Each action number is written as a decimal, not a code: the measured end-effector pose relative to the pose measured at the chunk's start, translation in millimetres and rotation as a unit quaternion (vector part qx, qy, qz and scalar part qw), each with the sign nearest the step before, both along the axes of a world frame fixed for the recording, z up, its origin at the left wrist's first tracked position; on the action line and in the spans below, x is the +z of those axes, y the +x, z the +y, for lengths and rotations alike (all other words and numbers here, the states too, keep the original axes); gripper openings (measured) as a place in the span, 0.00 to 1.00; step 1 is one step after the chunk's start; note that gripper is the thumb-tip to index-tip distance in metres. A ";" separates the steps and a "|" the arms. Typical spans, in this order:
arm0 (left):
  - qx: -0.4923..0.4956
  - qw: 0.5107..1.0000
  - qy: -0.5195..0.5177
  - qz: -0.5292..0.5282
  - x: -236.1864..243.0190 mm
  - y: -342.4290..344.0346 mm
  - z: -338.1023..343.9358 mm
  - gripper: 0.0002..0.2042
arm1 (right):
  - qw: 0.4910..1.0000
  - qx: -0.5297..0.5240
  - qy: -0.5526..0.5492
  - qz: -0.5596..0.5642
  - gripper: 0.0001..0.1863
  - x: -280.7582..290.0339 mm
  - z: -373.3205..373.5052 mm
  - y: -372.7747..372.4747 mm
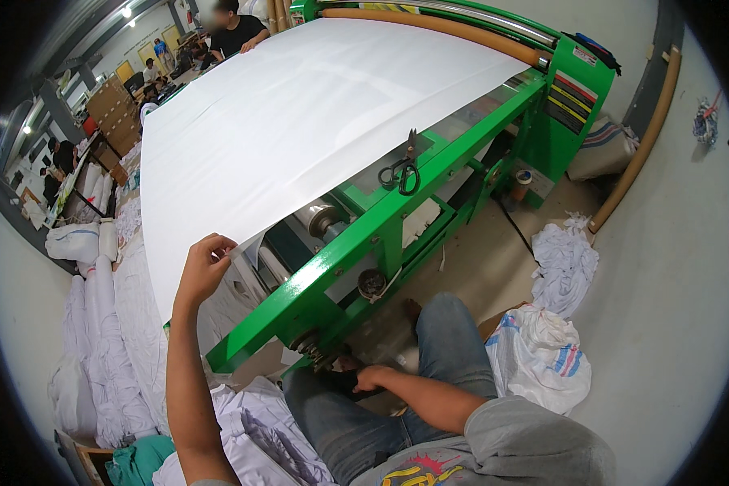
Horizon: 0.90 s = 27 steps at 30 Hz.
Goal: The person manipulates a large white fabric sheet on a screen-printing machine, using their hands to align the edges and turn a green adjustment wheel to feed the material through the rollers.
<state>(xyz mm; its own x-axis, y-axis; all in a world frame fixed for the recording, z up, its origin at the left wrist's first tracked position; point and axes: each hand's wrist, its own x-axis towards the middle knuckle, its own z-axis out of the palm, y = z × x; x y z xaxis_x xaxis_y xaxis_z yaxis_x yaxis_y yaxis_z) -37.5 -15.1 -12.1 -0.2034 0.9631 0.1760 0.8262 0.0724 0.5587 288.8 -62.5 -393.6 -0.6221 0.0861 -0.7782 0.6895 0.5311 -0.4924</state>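
A wide white sheet (pixel 300 113) of fabric or paper spreads over a green-framed roller machine (pixel 332 259). My left hand (pixel 206 263) pinches the sheet's near edge between thumb and fingers, at the lower left of the machine. Down by my knee, my right hand (pixel 373 378) has its fingers curled beside a dark part under the frame; what they hold, if anything, is hidden. Black-handled scissors (pixel 402 168) lie on the green rail, right of the sheet's edge. Metal rollers (pixel 317 217) show beneath the sheet.
A brown tube (pixel 437 31) spans the machine's far end. White cloth (pixel 563 263) and a white sack (pixel 539 348) lie on the floor at right. Wrapped rolls (pixel 97 340) stand at left; white fabric (pixel 251 437) is heaped by my legs. Another person (pixel 239 31) is beyond the machine.
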 end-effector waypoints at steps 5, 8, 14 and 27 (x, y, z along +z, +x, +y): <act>-0.001 1.000 0.005 0.010 0.9 -1.4 -3.1 0.09 | 1.000 -0.007 0.011 0.011 0.36 7.7 -2.4 3.0; 0.005 1.000 -0.002 -0.003 2.5 1.4 -1.9 0.06 | 1.000 -0.014 0.010 0.013 0.36 2.5 -2.9 4.0; 0.006 1.000 -0.007 -0.008 -0.3 -2.3 -2.4 0.06 | 1.000 -0.004 -0.010 0.008 0.40 -8.7 -1.8 -2.0; 0.007 1.000 -0.028 -0.010 2.2 -0.3 -3.5 0.08 | 1.000 -0.002 -0.002 0.018 0.40 14.4 0.0 4.0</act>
